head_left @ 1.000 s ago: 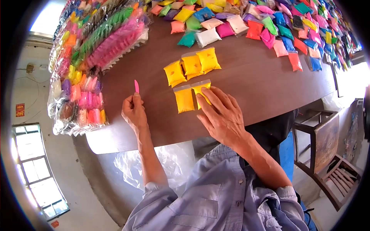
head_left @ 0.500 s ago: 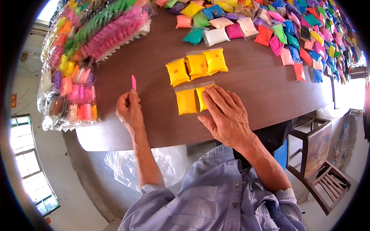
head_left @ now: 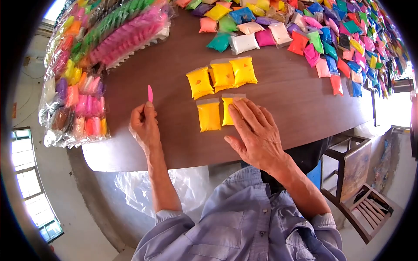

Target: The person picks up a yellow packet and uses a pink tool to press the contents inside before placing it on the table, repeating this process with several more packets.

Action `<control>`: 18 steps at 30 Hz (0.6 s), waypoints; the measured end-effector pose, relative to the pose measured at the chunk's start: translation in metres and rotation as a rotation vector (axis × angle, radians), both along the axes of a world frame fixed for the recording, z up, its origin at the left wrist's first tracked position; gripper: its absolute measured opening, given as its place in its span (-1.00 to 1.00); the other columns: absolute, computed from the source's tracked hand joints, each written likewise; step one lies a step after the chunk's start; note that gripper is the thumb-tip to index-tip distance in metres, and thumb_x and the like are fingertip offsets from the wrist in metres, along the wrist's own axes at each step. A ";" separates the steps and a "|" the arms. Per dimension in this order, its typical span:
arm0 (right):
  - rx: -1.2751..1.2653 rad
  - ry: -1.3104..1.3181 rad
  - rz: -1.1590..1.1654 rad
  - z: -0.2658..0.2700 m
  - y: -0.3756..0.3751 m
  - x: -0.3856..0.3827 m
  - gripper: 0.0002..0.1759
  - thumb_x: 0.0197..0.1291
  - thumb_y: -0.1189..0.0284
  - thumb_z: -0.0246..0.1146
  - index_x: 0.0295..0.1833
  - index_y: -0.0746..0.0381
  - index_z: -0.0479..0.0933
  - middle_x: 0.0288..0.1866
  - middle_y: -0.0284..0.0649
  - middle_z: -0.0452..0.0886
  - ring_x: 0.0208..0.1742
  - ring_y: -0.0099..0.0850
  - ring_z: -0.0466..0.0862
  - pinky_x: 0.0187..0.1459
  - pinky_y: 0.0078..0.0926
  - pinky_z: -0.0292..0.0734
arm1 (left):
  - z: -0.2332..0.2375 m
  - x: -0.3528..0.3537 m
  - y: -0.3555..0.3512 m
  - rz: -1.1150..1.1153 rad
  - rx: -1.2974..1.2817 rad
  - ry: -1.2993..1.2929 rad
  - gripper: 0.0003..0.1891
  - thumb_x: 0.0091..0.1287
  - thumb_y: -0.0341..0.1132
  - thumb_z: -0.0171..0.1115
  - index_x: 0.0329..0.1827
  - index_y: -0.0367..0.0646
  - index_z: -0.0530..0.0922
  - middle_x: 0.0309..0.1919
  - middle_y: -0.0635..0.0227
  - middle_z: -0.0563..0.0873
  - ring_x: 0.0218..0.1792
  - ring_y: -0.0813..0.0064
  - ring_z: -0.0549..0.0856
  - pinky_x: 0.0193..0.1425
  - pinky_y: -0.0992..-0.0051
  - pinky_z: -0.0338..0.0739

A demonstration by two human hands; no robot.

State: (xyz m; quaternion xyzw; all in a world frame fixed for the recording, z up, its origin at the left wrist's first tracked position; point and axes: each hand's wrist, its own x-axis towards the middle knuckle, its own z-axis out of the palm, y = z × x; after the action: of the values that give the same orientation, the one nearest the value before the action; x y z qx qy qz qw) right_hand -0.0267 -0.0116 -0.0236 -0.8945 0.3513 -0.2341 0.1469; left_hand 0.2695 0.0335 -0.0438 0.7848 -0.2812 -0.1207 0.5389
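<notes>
shirt (head_left: pixel 244 217): pale blue, buttoned; chest pocket (head_left: pixel 220 230); long sleeves (head_left: pixel 170 221), cuffed

Brown table (head_left: pixel 283 100), heap of coloured packets (head_left: pixel 331 39), bagged packs (head_left: pixel 78 95), wooden chair (head_left: pixel 361 182)

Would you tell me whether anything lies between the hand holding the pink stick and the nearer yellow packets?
Nothing visible does: only bare table separates the left hand, pinching the pink stick, from the nearest yellow packet. The right hand rests on the second yellow packet beside it, covering part.
</notes>
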 end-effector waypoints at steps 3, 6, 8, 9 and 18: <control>-0.008 0.032 0.036 -0.006 -0.004 0.001 -0.29 0.36 0.15 0.45 0.47 0.33 0.48 0.55 -0.02 0.46 0.57 -0.08 0.46 0.54 -0.02 0.38 | 0.001 0.001 0.000 -0.011 -0.010 0.026 -0.74 0.54 -0.18 0.43 -0.14 -0.24 0.71 -0.44 0.47 0.64 -0.47 0.75 0.48 -0.40 0.65 0.33; 0.003 0.010 0.074 -0.008 -0.008 0.001 -0.33 0.39 0.15 0.41 0.45 0.34 0.51 0.53 -0.01 0.48 0.57 -0.07 0.46 0.55 -0.03 0.36 | 0.001 0.000 0.000 -0.008 0.006 0.010 -0.74 0.53 -0.18 0.43 -0.13 -0.23 0.72 -0.44 0.47 0.64 -0.47 0.75 0.48 -0.41 0.65 0.33; -0.024 0.015 0.069 -0.011 -0.008 0.001 -0.34 0.39 0.16 0.41 0.44 0.34 0.52 0.52 -0.01 0.49 0.57 -0.07 0.47 0.56 -0.03 0.36 | 0.001 0.001 0.000 -0.022 -0.011 -0.001 -0.75 0.54 -0.18 0.42 -0.14 -0.22 0.71 -0.44 0.48 0.64 -0.47 0.75 0.48 -0.41 0.66 0.32; -0.053 0.019 0.063 -0.012 -0.007 0.000 -0.36 0.39 0.16 0.41 0.43 0.34 0.53 0.51 0.00 0.50 0.56 -0.06 0.47 0.56 -0.03 0.36 | 0.002 0.000 0.000 -0.033 -0.016 -0.002 -0.75 0.54 -0.18 0.42 -0.14 -0.22 0.71 -0.44 0.48 0.64 -0.47 0.75 0.48 -0.41 0.66 0.32; 0.007 -0.146 0.058 -0.004 -0.008 -0.006 -0.45 0.42 0.26 0.36 0.42 0.26 0.52 0.49 0.00 0.51 0.50 -0.03 0.52 0.51 -0.01 0.41 | -0.002 0.001 0.000 -0.020 -0.001 -0.079 -0.75 0.54 -0.21 0.40 -0.17 -0.26 0.69 -0.49 0.45 0.62 -0.53 0.74 0.47 -0.46 0.61 0.31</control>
State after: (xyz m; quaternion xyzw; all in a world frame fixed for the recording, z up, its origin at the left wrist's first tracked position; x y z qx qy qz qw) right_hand -0.0329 -0.0199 -0.0271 -0.8844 0.3144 -0.2932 0.1818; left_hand 0.2708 0.0333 -0.0463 0.7859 -0.3103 -0.0947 0.5264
